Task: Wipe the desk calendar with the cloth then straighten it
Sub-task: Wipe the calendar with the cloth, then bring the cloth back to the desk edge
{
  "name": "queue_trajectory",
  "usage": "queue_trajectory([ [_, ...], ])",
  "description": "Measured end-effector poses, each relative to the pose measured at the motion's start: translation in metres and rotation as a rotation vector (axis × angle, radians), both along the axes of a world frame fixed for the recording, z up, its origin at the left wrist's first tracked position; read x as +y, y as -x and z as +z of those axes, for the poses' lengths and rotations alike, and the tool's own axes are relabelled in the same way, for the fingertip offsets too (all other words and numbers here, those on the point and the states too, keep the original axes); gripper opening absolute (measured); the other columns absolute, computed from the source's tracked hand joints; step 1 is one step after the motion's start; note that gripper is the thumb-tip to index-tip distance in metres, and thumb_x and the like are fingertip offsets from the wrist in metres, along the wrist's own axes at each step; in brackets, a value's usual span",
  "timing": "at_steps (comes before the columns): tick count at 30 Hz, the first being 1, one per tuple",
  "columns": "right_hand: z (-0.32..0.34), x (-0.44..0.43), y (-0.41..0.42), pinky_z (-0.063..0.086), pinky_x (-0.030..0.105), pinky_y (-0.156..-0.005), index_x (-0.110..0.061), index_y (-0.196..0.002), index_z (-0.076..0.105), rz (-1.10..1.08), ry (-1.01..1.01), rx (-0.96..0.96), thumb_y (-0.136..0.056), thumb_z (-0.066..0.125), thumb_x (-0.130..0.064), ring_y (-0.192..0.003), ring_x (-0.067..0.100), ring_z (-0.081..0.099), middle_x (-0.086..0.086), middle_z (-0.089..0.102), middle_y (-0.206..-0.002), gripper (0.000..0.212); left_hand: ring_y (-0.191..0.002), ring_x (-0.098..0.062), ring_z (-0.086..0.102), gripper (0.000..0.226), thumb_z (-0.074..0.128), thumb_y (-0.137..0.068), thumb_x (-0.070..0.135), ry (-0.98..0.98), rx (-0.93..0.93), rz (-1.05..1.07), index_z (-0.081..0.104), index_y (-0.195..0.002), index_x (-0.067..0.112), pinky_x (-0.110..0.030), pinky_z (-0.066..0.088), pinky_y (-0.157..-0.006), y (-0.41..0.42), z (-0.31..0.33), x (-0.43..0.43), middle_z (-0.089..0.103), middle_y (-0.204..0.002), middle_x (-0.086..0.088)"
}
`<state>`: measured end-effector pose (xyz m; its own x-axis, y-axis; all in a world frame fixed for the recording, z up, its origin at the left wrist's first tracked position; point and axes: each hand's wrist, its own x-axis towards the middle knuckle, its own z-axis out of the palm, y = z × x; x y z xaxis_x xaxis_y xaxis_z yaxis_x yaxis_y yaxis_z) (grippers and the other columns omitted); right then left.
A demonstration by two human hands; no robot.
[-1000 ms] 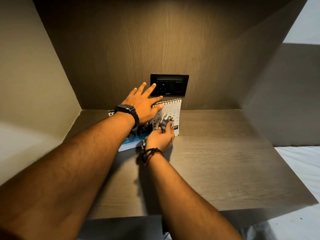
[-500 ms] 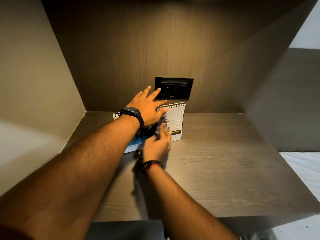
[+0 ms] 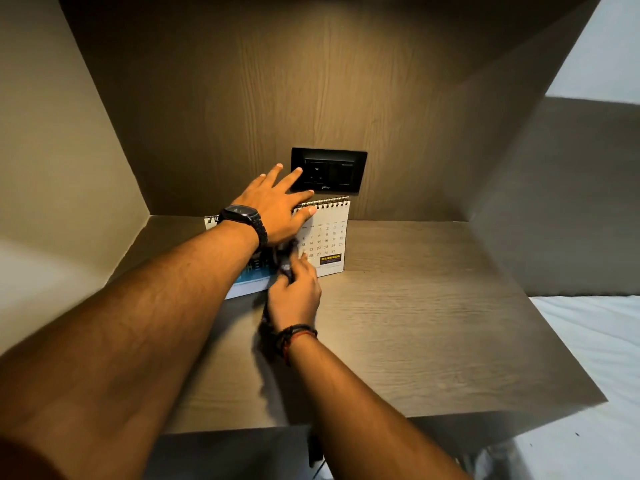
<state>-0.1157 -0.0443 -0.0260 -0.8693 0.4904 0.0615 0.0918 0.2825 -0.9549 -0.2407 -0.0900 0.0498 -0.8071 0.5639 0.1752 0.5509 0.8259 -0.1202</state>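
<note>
A white spiral-bound desk calendar (image 3: 329, 233) stands on the wooden desk (image 3: 415, 323) near the back wall, its date grid facing me. My left hand (image 3: 277, 206) lies flat over the calendar's top left edge, fingers spread, thumb on the spiral binding. My right hand (image 3: 294, 292) is closed around a dark cloth (image 3: 284, 261), blurred, pressed against the lower left of the calendar's face. Part of the cloth hangs by my wrist. My left arm hides the calendar's left half.
A black wall socket plate (image 3: 329, 169) sits on the back panel just above the calendar. Side panels (image 3: 69, 168) close in the desk on both sides. White bedding (image 3: 595, 358) lies to the right of the desk's edge.
My right hand with the cloth has slid down and left across the calendar's face, uncovering the date grid. My left hand stays on the top edge.
</note>
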Motion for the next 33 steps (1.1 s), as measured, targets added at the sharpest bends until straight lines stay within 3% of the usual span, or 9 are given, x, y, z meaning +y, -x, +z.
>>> queue_trajectory([
  [3, -0.009, 0.022, -0.009, 0.031, 0.025, -0.104, -0.022, -0.128, 0.054, 0.078, -0.152, -0.031, -0.083, 0.046, -0.003, -0.125, 0.024, 0.045, 0.002, 0.05, -0.141, 0.049, -0.145, -0.03, 0.002, 0.063, 0.016, -0.091, 0.063, 0.005, 0.007, -0.007, 0.022, -0.147, 0.034, -0.049, 0.01, -0.116, -0.001, 0.002, -0.001, 0.006, -0.161, -0.003],
  [7, -0.006, 0.083, -0.019, 0.029, 0.024, -0.097, -0.025, -0.132, 0.049, -0.117, -0.272, -0.056, -0.087, 0.047, -0.006, -0.123, 0.021, 0.042, -0.003, 0.044, -0.144, 0.049, -0.145, -0.033, 0.002, 0.086, 0.017, -0.08, 0.078, 0.008, 0.145, 0.01, 0.016, -0.149, 0.027, -0.051, 0.006, -0.116, -0.014, 0.008, 0.0, 0.008, -0.16, -0.009],
  [12, 0.0, 0.184, -0.046, 0.035, 0.03, -0.094, -0.023, -0.131, 0.051, -0.235, -0.545, -0.133, -0.084, 0.048, -0.006, -0.116, 0.028, 0.045, 0.0, 0.045, -0.144, 0.049, -0.136, -0.042, 0.032, 0.08, 0.045, -0.079, 0.067, -0.297, 0.311, -0.248, 0.047, -0.137, 0.012, -0.054, 0.025, -0.111, -0.063, 0.006, 0.045, 0.039, -0.147, -0.02],
  [14, 0.0, 0.222, -0.06, 0.035, 0.032, -0.097, -0.022, -0.131, 0.049, -0.231, -0.673, -0.207, -0.085, 0.05, -0.008, -0.118, 0.032, 0.045, 0.001, 0.043, -0.146, 0.049, -0.133, -0.041, 0.036, 0.075, 0.05, -0.08, 0.063, -0.326, 0.217, -0.312, 0.049, -0.136, 0.012, -0.051, 0.029, -0.11, -0.087, -0.008, 0.076, 0.041, -0.145, -0.021],
  [17, -0.005, 0.27, -0.084, 0.039, 0.04, -0.098, -0.024, -0.134, 0.045, -0.242, -0.801, -0.323, -0.087, 0.048, -0.01, -0.113, 0.036, 0.044, 0.003, 0.042, -0.146, 0.048, -0.137, -0.034, 0.03, 0.076, 0.042, -0.083, 0.066, -0.264, 0.002, -0.307, 0.035, -0.143, 0.021, -0.046, 0.025, -0.111, -0.124, -0.045, 0.122, 0.032, -0.151, -0.015],
  [22, -0.019, 0.307, -0.107, 0.037, 0.044, -0.103, -0.029, -0.136, 0.039, -0.195, -0.909, -0.454, -0.094, 0.039, -0.01, -0.126, 0.033, 0.037, 0.004, 0.037, -0.149, 0.047, -0.141, -0.028, 0.019, 0.084, 0.033, -0.076, 0.076, -0.159, -0.256, -0.225, 0.02, -0.146, 0.031, -0.047, 0.017, -0.113, -0.158, -0.106, 0.174, 0.02, -0.157, -0.007],
  [27, -0.033, 0.308, -0.113, 0.031, 0.05, -0.108, -0.031, -0.137, 0.035, -0.061, -0.988, -0.453, -0.09, 0.045, -0.03, -0.136, 0.03, 0.028, 0.006, 0.033, -0.151, 0.048, -0.142, -0.027, 0.012, 0.092, 0.021, -0.07, 0.085, -0.094, -0.301, -0.198, 0.016, -0.146, 0.034, -0.049, 0.009, -0.115, -0.162, -0.134, 0.188, 0.016, -0.158, -0.005],
  [30, -0.037, 0.305, -0.113, 0.028, 0.051, -0.11, -0.032, -0.138, 0.033, -0.058, -1.008, -0.436, -0.085, 0.04, -0.052, -0.14, 0.03, 0.023, 0.007, 0.03, -0.152, 0.057, -0.144, -0.026, 0.007, 0.092, 0.015, -0.07, 0.086, -0.114, -0.284, -0.184, 0.013, -0.147, 0.036, -0.049, 0.004, -0.116, -0.162, -0.14, 0.191, 0.014, -0.159, -0.003],
  [33, -0.041, 0.305, -0.113, 0.026, 0.052, -0.112, -0.032, -0.139, 0.031, -0.059, -1.053, -0.433, -0.083, 0.035, -0.059, -0.14, 0.03, 0.022, 0.008, 0.03, -0.153, 0.063, -0.145, -0.026, 0.004, 0.093, 0.011, -0.07, 0.087, -0.12, -0.284, -0.177, 0.009, -0.148, 0.036, -0.048, 0.001, -0.117, -0.163, -0.143, 0.19, 0.011, -0.16, -0.003],
])
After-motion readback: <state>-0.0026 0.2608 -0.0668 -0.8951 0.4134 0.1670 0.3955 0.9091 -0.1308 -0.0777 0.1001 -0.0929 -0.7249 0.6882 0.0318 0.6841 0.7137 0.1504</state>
